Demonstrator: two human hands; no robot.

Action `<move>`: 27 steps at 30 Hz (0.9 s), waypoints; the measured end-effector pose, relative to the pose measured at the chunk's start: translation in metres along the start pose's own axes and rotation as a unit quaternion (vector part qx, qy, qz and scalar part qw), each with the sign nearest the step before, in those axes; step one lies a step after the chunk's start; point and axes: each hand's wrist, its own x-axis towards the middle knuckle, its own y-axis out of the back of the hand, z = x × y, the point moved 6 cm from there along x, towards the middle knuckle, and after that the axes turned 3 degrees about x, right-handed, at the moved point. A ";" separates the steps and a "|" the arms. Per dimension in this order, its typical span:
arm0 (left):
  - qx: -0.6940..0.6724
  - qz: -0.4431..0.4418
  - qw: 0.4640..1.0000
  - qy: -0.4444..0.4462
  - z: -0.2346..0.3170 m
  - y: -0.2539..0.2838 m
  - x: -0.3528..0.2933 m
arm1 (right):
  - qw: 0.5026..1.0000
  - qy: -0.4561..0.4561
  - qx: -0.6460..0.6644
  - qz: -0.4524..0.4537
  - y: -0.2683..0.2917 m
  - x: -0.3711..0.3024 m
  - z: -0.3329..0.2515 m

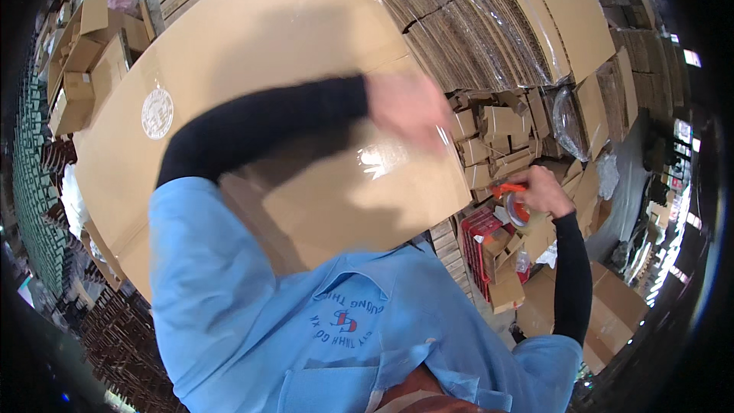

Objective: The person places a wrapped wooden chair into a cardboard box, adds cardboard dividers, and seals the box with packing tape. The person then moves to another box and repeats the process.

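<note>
A large brown cardboard sheet or flattened carton (321, 8) lies across the middle in front of me, with a pale round mark near its left side. My left hand (409, 111) is over its right part, smeared by motion, so its fingers cannot be made out. A shiny streak shows by the fingertips; I cannot tell if it is tape. Beyond the sheet's right edge, my right hand (541, 191) is closed around an orange tape dispenser (511, 193) with a roll of tape in it. Both forearms wear black sleeves.
Bundled stacks of flat cardboard (482, 27), partly wrapped in clear film, stand at the far right. Folded cardboard pieces (497, 126) and a red crate-like box (478, 241) lie beside the sheet. Open cartons (84, 88) stand far left; a brown carton (612, 310) is near right.
</note>
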 end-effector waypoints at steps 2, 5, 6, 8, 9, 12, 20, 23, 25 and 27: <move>0.043 0.112 0.978 0.169 -0.058 0.058 -0.070 | 0.994 -0.027 0.097 0.045 0.003 -0.017 0.024; 0.227 0.132 0.900 0.348 -0.122 0.132 -0.153 | 0.980 -0.062 0.180 0.057 -0.013 -0.033 0.042; 0.266 0.141 0.894 0.332 -0.127 0.152 -0.159 | 0.975 -0.080 0.199 0.057 -0.022 -0.039 0.048; 0.258 0.171 0.864 0.397 -0.140 0.161 -0.170 | 0.970 -0.098 0.218 0.053 -0.044 -0.047 0.057; 0.251 0.183 0.850 0.426 -0.149 0.161 -0.171 | 0.968 -0.099 0.223 0.052 -0.058 -0.052 0.060; 0.273 0.225 0.784 0.510 -0.158 0.168 -0.190 | 0.956 -0.107 0.267 0.056 -0.118 -0.060 0.082; 0.400 0.300 0.588 0.636 -0.146 0.166 -0.210 | 0.864 -0.127 0.481 0.078 -0.292 -0.068 0.082; 0.390 0.320 0.492 0.709 -0.120 0.156 -0.220 | 0.853 -0.157 0.469 0.164 -0.346 -0.070 0.089; 0.384 0.329 0.501 0.702 -0.094 0.137 -0.224 | 0.802 -0.171 0.531 0.215 -0.358 -0.079 0.085; 0.394 0.343 0.521 0.676 -0.055 0.108 -0.232 | 0.731 -0.148 0.629 0.219 -0.376 -0.085 0.095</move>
